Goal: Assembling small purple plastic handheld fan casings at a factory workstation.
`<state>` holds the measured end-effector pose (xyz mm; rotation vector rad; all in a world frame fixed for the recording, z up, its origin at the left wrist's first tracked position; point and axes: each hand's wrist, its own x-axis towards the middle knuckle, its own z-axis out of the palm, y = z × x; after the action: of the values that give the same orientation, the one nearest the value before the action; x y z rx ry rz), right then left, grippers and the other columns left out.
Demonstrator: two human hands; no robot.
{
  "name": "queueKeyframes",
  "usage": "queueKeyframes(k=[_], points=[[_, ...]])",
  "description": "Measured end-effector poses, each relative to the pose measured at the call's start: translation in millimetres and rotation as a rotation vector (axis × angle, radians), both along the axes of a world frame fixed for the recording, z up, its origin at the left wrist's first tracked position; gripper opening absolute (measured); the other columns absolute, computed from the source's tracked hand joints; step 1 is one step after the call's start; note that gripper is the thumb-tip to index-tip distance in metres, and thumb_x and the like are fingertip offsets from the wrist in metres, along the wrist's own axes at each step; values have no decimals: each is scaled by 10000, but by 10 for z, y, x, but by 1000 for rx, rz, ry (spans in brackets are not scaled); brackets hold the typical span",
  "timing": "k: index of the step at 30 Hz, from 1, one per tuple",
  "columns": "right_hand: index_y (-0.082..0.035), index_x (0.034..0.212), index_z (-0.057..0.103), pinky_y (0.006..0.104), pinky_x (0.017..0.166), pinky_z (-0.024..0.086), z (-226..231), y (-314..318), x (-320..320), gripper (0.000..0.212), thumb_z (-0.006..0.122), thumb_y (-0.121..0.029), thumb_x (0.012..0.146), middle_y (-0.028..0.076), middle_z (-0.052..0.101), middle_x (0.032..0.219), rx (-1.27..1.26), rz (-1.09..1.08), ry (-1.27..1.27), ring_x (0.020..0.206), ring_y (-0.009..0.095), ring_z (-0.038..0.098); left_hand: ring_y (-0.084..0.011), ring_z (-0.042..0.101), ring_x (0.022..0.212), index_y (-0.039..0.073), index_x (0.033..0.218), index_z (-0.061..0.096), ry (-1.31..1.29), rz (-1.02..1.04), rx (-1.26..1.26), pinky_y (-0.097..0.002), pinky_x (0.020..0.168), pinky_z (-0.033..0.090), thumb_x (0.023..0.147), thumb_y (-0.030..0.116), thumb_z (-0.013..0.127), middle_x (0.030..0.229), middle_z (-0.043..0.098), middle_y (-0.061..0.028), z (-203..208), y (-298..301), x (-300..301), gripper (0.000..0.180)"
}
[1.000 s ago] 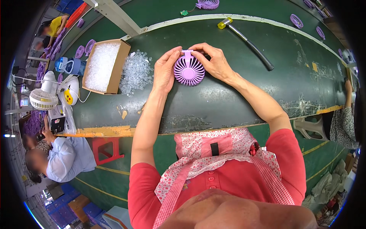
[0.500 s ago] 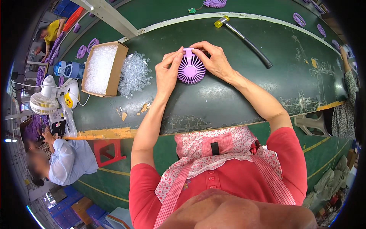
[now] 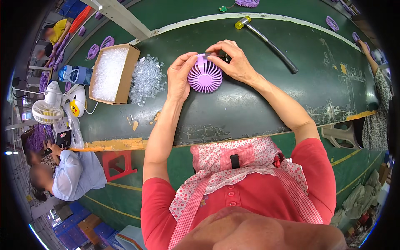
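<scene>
A round purple fan housing (image 3: 205,78) with radiating slats lies at the middle of the dark green table, its short neck pointing away from me. My left hand (image 3: 181,75) pinches the left side of that neck between thumb and fingers. Against the neck's far right side, my right hand (image 3: 233,62) has its thumb and fingertips closed. A small dark piece and what looks like a thin dark wire show by those fingertips, too small to name. The fingers partly hide the neck's top.
To the left stand an open cardboard box (image 3: 110,75) of small clear plastic pieces and a loose pile (image 3: 148,80) of them. A yellow-headed hammer (image 3: 266,41) lies at the far right. Beyond the pale rail are purple fan parts (image 3: 248,2). Co-workers sit at both sides.
The fan housing has shifted slightly left and tilted in my hands. A dark piece now shows at my right fingertips. Purple parts beyond the rail have slid right.
</scene>
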<state>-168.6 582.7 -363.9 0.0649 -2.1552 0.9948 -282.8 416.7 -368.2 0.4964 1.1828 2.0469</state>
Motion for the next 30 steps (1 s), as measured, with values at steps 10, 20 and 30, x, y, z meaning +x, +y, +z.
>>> queueKeyframes(k=[10, 20, 30], points=[[-28, 914, 663, 360, 875, 428, -37, 12, -18, 95, 706, -105, 880, 55, 664, 862, 25, -17, 27, 831, 209, 601, -92, 662, 869, -3, 1091, 672, -81, -20, 7, -226, 774, 548, 939, 91, 697, 990, 703, -50, -74, 13, 3, 180], [-27, 978, 684, 362, 855, 469, 49, -47, -2, 164, 700, -178, 916, 87, 661, 925, -211, -1, -147, 894, 226, 609, -100, 663, 888, -11, 1111, 653, -77, -12, 16, -233, 791, 549, 946, 92, 688, 1006, 698, -61, -72, 58, 12, 197], [-18, 1025, 711, 238, 725, 476, 222, 409, -107, 152, 690, -142, 940, 19, 675, 947, -393, -189, 25, 799, 85, 584, -116, 582, 1100, 21, 1266, 582, 335, 173, -73, -264, 945, 447, 1014, 168, 600, 1224, 641, -59, -35, 66, 72, 293]])
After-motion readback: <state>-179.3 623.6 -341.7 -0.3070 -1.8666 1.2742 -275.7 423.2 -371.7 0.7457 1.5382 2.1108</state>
